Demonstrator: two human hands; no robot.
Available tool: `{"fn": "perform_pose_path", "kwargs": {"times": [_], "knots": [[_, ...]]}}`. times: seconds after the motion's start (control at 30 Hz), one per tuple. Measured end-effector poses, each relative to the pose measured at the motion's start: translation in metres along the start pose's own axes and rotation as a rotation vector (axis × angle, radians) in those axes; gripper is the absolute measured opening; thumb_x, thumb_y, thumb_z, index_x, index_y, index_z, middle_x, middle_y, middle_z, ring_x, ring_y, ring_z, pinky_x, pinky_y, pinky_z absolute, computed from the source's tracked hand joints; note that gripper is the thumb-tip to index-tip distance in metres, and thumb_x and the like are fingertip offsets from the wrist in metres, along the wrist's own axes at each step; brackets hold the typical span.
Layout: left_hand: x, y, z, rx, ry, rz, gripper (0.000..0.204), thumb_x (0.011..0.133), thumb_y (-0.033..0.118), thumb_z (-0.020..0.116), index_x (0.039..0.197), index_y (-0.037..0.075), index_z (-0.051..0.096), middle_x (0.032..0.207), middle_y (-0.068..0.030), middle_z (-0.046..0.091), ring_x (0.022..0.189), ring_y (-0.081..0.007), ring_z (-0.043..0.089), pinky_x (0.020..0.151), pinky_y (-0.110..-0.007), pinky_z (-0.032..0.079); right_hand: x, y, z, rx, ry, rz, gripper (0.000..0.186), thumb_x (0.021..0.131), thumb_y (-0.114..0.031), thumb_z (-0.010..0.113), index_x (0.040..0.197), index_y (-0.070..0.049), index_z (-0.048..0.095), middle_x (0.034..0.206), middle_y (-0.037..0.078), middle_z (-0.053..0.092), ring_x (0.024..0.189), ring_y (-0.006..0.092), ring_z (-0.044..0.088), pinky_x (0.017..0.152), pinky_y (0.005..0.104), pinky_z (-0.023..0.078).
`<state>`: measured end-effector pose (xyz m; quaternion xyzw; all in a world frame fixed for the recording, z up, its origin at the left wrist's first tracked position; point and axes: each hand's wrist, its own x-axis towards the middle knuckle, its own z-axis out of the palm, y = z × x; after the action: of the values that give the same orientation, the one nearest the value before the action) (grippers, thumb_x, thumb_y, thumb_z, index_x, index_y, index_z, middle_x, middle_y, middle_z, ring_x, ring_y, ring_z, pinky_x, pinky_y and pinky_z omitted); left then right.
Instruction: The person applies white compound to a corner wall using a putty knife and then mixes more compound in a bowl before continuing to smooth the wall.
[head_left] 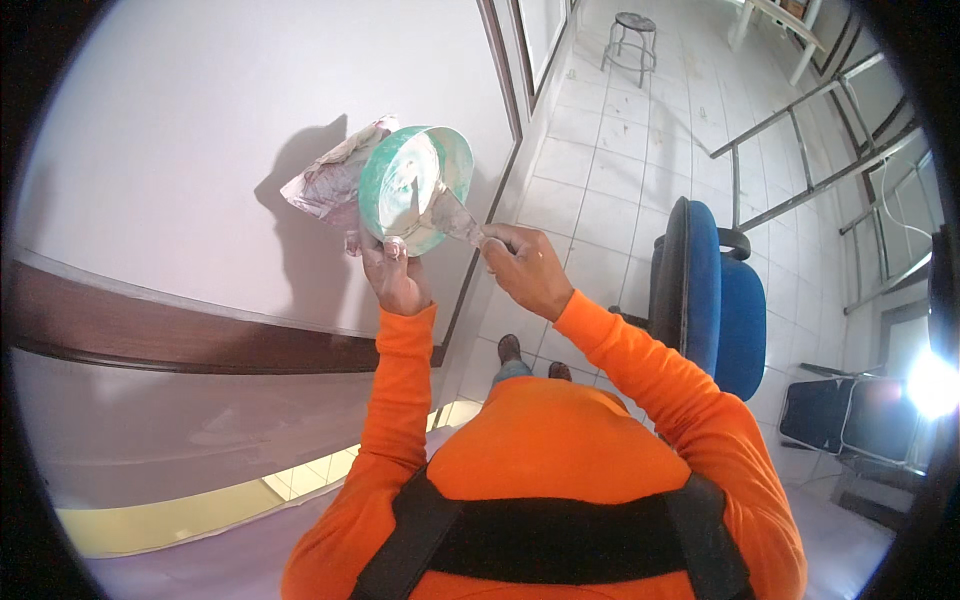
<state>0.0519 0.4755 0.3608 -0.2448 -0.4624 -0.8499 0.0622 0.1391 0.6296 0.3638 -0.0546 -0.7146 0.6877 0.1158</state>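
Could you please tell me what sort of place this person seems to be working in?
Probably an indoor room under renovation or repainting, perhaps an office: a white wall, a tiled floor, a blue office chair, and a green bowl of white paste worked with a putty knife.

Office under renovation; blue swivel chair (715,300); tiled floor (610,170); scaffold frame (820,150)

One bowl (415,188), one scraper (452,215), one rag (330,180) (stained), two chairs (715,295).
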Motion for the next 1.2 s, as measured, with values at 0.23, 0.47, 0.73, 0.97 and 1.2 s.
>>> {"fn": "perform_pose_path", "kwargs": {"times": [0.23,0.47,0.73,0.97,1.2], "knots": [[-0.001,-0.001,0.002,0.241,-0.048,0.121,0.077,0.086,0.036,0.069,0.14,-0.005,0.033,0.133,-0.014,0.046,0.121,-0.0241,0.046,0.103,-0.035,0.037,-0.002,-0.001,0.012,0.283,-0.041,0.262,0.028,0.091,-0.024,0.05,0.083,-0.001,0.063,0.061,0.001,0.053,0.05,0.0076,0.047,0.044,0.0269,0.038],[0.003,-0.001,0.006,0.143,-0.051,0.109,0.072,0.09,0.031,0.065,0.141,-0.005,0.031,0.135,-0.0137,0.044,0.122,-0.023,0.045,0.104,-0.036,0.035,-0.016,-0.021,0.018,0.758,-0.173,0.488,0.028,0.093,-0.025,0.051,0.101,-0.001,0.062,0.071,0.001,0.052,0.046,0.0057,0.042,0.037,0.0208,0.03],[-0.001,0.006,0.011,0.1,0.0,0.02,0.065,0.091,0.031,0.062,0.137,-0.006,0.034,0.127,-0.0103,0.048,0.116,-0.0187,0.047,0.098,-0.033,0.04,0.022,-0.036,-0.03,-0.229,0.082,-0.179,0.029,0.088,-0.021,0.052,0.103,-0.002,0.067,0.072,0.016,0.062,0.056,0.0248,0.056,0.054,0.0345,0.048],[0.005,-0.008,-0.007,0.161,-0.149,-0.015,0.074,0.088,0.041,0.065,0.138,-0.005,0.034,0.13,-0.0101,0.047,0.119,-0.0184,0.046,0.1,-0.032,0.04,0.022,-0.04,-0.013,-0.432,0.008,-0.44,0.029,0.085,-0.013,0.055,0.107,0.001,0.066,0.074,0.021,0.062,0.058,0.0262,0.058,0.061,0.0355,0.049],[0.012,-0.009,-0.023,-0.212,0.039,-0.124,0.068,0.089,0.036,0.065,0.139,0.002,0.034,0.133,-0.0093,0.047,0.125,-0.0239,0.045,0.105,-0.043,0.04,0.018,-0.061,-0.039,-0.228,0.038,-0.156,0.03,0.085,-0.016,0.051,0.107,-0.001,0.066,0.084,0.025,0.065,0.072,0.0352,0.064,0.068,0.0374,0.051]]}}
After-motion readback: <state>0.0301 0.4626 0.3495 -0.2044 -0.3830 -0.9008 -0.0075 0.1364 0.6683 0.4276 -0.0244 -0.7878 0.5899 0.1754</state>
